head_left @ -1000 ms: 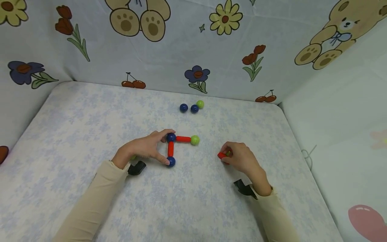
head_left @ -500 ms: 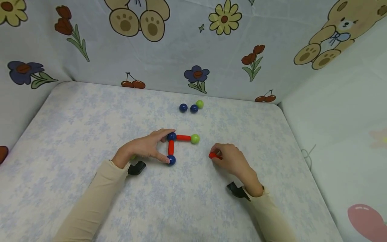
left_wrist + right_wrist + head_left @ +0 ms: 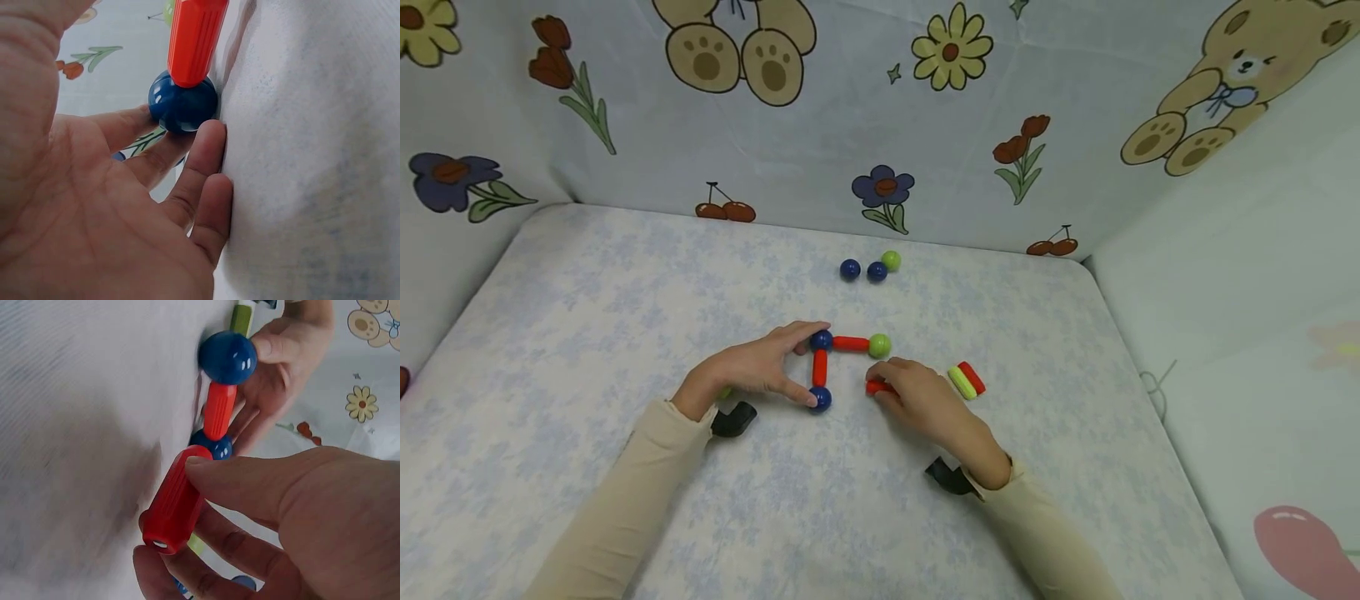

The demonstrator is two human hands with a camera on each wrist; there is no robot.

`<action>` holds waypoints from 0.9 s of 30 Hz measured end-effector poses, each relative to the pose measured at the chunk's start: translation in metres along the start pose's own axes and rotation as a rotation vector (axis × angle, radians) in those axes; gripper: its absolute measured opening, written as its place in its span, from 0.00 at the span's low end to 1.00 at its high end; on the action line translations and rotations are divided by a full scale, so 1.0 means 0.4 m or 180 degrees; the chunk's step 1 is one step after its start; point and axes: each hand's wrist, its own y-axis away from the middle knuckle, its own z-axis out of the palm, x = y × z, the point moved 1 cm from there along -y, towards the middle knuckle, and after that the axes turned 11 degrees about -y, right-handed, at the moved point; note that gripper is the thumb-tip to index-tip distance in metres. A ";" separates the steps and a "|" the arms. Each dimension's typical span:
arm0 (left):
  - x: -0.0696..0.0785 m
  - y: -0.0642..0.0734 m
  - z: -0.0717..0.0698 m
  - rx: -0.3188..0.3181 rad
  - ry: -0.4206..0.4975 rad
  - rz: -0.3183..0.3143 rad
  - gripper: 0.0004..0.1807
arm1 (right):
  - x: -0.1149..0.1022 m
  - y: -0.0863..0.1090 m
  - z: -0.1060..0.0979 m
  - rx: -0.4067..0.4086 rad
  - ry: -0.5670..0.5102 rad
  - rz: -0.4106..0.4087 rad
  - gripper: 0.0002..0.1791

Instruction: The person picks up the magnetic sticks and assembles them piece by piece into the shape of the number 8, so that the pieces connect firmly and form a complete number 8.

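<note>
- Left hand (image 3: 752, 367): gripping L-shaped assembly (image 3: 820, 365), thumb on near blue ball (image 3: 821, 400), fingers at corner blue ball (image 3: 822, 340).
- Side red rod (image 3: 851, 343): from corner toward 3 o'clock, ending in green ball (image 3: 880, 346).
- Joining red rod (image 3: 819, 373): from corner toward 6 o'clock.
- Right hand (image 3: 921, 400): pinching separate red rod (image 3: 877, 387), at green ball's 6 o'clock.
- Spare red rod (image 3: 972, 377), yellow-green rod (image 3: 962, 382): side by side, right hand's 2 o'clock.
- Loose blue balls (image 3: 850, 269), two, and loose green ball (image 3: 891, 261): corner's 1 o'clock.

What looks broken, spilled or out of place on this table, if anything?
Nothing stands out. The left hand holds an L-shaped piece whose balls and rods look joined, the right hand holds a separate red rod, and three loose balls and two side-by-side rods lie on the table. I see no spill or breakage.
</note>
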 end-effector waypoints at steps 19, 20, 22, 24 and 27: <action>-0.004 -0.005 0.004 -0.0048 0.0018 0.0052 0.59 | -0.040 -0.013 0.047 -0.0123 0.0007 -0.0362 0.10; -0.004 -0.005 0.004 -0.0048 0.0020 0.0063 0.59 | -0.041 -0.012 0.047 -0.0120 0.0007 -0.0370 0.10; -0.004 -0.005 0.003 -0.0047 0.0026 0.0060 0.59 | -0.041 -0.013 0.047 -0.0119 -0.0002 -0.0397 0.11; -0.004 -0.003 0.002 -0.0038 0.0039 0.0057 0.59 | -0.041 -0.014 0.049 -0.0111 -0.0014 -0.0426 0.11; -0.004 0.000 0.000 -0.0031 0.0047 0.0070 0.59 | -0.040 -0.015 0.053 -0.0100 -0.0041 -0.0455 0.11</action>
